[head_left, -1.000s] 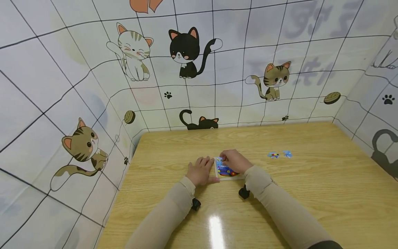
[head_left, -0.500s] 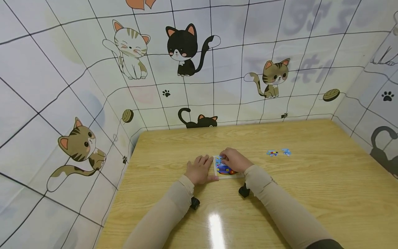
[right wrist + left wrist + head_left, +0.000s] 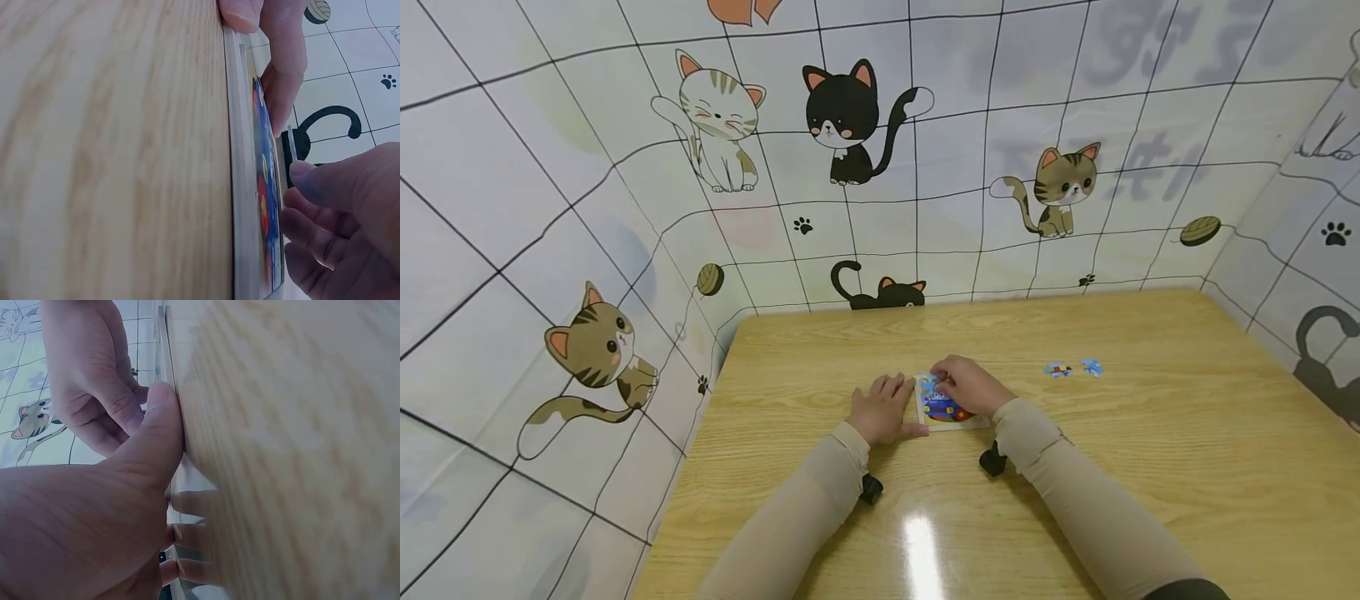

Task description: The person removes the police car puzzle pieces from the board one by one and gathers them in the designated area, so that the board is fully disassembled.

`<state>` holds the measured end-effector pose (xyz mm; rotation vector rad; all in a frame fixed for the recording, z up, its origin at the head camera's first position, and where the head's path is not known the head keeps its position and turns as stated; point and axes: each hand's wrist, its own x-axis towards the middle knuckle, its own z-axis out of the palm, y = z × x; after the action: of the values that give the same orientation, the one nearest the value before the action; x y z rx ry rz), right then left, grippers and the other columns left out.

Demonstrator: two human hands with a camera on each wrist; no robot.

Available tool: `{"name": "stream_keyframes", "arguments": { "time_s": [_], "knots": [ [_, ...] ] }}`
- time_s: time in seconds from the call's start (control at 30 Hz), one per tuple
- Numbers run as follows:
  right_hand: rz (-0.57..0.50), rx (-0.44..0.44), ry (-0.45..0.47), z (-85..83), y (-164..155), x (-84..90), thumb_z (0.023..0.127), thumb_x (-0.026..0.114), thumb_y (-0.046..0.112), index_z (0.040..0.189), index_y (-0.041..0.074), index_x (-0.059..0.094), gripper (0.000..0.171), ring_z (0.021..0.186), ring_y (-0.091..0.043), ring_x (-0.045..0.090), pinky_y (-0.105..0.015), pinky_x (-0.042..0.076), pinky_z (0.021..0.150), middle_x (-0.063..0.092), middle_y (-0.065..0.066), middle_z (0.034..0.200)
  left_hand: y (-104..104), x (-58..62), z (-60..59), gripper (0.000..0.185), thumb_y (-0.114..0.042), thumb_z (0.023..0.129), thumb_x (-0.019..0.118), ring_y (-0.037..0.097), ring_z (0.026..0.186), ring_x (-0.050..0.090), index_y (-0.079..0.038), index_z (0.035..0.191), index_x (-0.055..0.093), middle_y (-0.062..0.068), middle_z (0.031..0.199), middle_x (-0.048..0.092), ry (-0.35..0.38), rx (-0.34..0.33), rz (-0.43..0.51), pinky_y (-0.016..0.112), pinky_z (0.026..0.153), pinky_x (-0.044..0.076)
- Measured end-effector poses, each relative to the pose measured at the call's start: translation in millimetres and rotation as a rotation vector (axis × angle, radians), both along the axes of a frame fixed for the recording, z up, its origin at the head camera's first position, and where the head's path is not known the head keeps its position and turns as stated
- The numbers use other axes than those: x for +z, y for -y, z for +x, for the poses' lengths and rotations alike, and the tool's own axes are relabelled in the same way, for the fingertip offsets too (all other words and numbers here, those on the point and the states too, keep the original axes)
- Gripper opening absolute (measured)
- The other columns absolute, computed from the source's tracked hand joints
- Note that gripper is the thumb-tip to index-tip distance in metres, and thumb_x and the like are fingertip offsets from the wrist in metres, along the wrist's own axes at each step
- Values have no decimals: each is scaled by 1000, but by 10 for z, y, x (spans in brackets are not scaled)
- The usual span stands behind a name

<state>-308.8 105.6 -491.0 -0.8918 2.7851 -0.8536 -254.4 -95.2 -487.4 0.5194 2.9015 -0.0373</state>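
A small jigsaw puzzle board (image 3: 958, 428) with a pale frame and a blue vehicle picture lies on the table in the head view. My left hand (image 3: 877, 412) lies flat at its left side, fingers spread, with the thumb (image 3: 160, 415) along the near edge. Over the upper part of the board is my right hand (image 3: 972, 386), covering its right portion. In the right wrist view, the thumb and fingers of that hand pinch a thin puzzle piece (image 3: 292, 144), seen edge-on and raised above the picture.
Two loose puzzle pieces, one with red and yellow marks (image 3: 1059, 370) and one light blue (image 3: 1092, 367), lie on the wooden table (image 3: 820, 350) to the right of the board. A wall covering (image 3: 955, 217) printed with cats stands behind the table.
The head view has shifted slightly. My right hand stays over the upper part of the board with only small finger movement, and the left hand keeps its place.
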Motion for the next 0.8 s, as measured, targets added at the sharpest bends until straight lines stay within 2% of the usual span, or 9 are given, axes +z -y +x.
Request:
{"name": "stream_keyframes", "arguments": {
  "time_s": [0.13,0.37,0.8],
  "knots": [
    [-8,-24,4,9,-37,29,96,60,12,123,3,63,28,97,-19,61,-39,52,85,64,-9,114,-8,-13,-11,92,-77,84,42,23,146,21,-25,156,20,0,160,21,-7,2,2,64,104,31],
    [-26,-32,41,-26,-191,55,96,59,8,124,3,62,29,90,-17,59,-36,51,79,63,-8,110,-16,8,-3,92,-76,83,44,25,146,22,-24,155,21,1,160,22,4,10,15,64,105,30],
    [-32,-65,0,-60,-500,69,96,57,5,123,1,61,27,93,-21,59,-40,51,81,63,-10,108,-20,-4,7,92,-76,84,42,25,147,18,-25,156,17,0,161,18,25,11,9,64,106,28]
  ]
}}
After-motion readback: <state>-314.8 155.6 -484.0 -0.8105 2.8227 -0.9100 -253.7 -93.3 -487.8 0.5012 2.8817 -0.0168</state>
